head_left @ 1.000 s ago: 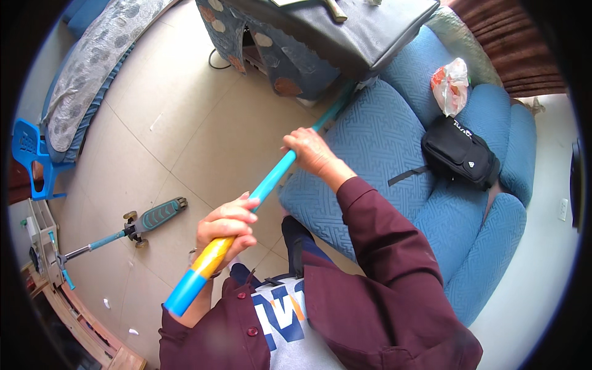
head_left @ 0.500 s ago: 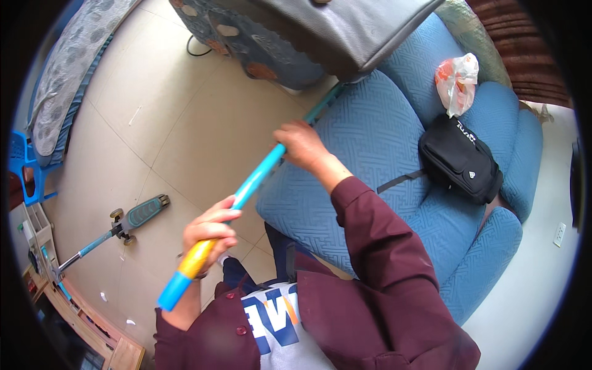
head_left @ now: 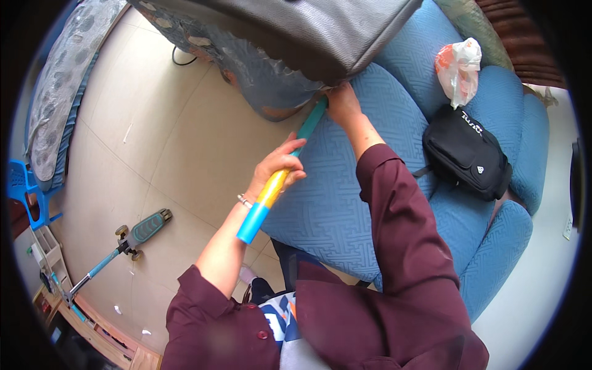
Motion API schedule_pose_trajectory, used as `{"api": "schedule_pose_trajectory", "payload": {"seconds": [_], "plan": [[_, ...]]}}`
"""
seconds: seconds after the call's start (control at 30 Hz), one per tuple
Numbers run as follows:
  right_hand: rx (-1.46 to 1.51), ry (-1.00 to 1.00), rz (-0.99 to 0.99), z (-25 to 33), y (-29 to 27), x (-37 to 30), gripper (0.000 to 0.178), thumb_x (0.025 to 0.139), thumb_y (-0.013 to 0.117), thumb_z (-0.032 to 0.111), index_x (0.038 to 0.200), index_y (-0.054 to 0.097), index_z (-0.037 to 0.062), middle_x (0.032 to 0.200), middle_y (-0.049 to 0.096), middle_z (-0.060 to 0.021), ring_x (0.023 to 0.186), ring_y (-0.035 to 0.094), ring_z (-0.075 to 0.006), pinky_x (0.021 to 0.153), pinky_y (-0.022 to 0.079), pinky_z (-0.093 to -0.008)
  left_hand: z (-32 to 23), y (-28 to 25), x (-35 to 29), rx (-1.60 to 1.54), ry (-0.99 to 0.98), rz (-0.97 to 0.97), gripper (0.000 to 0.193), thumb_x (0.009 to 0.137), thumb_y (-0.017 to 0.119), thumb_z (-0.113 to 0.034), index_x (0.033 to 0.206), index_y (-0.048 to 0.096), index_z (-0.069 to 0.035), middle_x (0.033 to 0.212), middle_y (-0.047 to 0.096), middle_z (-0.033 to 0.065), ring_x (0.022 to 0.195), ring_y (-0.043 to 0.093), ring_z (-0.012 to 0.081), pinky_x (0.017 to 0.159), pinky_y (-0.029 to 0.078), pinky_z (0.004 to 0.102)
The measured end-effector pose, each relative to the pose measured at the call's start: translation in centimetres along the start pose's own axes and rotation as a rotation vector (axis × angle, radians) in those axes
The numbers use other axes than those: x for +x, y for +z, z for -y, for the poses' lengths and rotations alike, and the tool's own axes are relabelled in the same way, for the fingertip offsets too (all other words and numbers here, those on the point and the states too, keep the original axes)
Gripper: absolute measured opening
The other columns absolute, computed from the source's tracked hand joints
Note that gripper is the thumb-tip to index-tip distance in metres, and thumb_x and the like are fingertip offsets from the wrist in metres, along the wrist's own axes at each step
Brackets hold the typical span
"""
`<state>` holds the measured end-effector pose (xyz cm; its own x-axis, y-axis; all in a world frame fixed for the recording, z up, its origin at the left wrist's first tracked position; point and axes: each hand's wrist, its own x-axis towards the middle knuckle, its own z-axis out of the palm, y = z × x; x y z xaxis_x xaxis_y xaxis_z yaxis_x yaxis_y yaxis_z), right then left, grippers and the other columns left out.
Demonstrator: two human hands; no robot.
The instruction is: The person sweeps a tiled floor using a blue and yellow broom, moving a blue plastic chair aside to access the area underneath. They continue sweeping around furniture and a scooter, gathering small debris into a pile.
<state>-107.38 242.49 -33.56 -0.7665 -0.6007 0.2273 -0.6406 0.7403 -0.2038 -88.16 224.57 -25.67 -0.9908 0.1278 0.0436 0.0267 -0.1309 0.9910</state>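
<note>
A long pole (head_left: 313, 120), with a blue end cap, a yellow band and a teal shaft, slants from near my body up between the sofa and the draped furniture. My left hand (head_left: 279, 166) is closed round it, just above and over the yellow band. Farther along, my right hand (head_left: 345, 106) grips the shaft by the sofa's front corner, close under a dark grey leather-like bag (head_left: 308, 37); its fingertips are partly hidden. The pole's far end is out of sight below the bag. A blue quilted sofa (head_left: 336, 179) lies under my right forearm.
Patterned, plastic-covered furniture (head_left: 259, 80) stands beneath the bag. On the sofa sit a black backpack (head_left: 465, 154) and a white plastic bag (head_left: 459, 73). A scooter (head_left: 145, 231) lies on the tiled floor at left, near a blue plastic stool (head_left: 38, 200).
Both hands have moved forward and right with the pole. My right hand is now up by the dark bag, and more of the pole has slid beneath it.
</note>
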Motion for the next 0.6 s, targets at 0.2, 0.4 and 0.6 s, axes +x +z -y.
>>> {"api": "schedule_pose_trajectory", "payload": {"seconds": [0.2,0.4,0.6], "plan": [[0.163,0.023,0.112,5.1,2.1,-1.8,0.017,0.067,0.068,0.018,0.074,0.057,0.0066,0.080,0.057,-0.0124,0.086,0.051,-0.0342,0.079,0.042,-0.0415,-2.2,-1.7,-5.1,-0.047,-0.012,-0.157,0.018,0.076,0.073,-0.019,0.081,0.058,-0.009,0.109,0.058,0.0113,0.126,0.039,0.0313,0.104,0.028,0.0444],[0.493,-0.041,-0.017,18.4,0.1,-4.3,0.016,0.067,0.066,0.010,0.060,0.052,0.0092,0.067,0.052,-0.0097,0.076,0.051,-0.0314,0.073,0.041,-0.0391,-11.9,-5.1,-13.3,-0.014,0.035,-0.305,0.026,0.081,0.067,-0.031,0.077,0.052,-0.010,0.083,0.059,0.0051,0.113,0.049,0.0307,0.103,0.028,0.0510],[0.570,0.007,-0.141,33.5,-4.6,-7.5,0.026,0.069,0.068,0.016,0.057,0.047,0.0081,0.057,0.049,-0.0098,0.062,0.051,-0.0305,0.080,0.044,-0.0452,-21.8,-6.7,-21.1,-0.035,0.202,-0.462,0.034,0.086,0.060,-0.033,0.065,0.041,-0.013,0.062,0.043,-0.0013,0.069,0.046,0.0160,0.087,0.038,0.0420]]}}
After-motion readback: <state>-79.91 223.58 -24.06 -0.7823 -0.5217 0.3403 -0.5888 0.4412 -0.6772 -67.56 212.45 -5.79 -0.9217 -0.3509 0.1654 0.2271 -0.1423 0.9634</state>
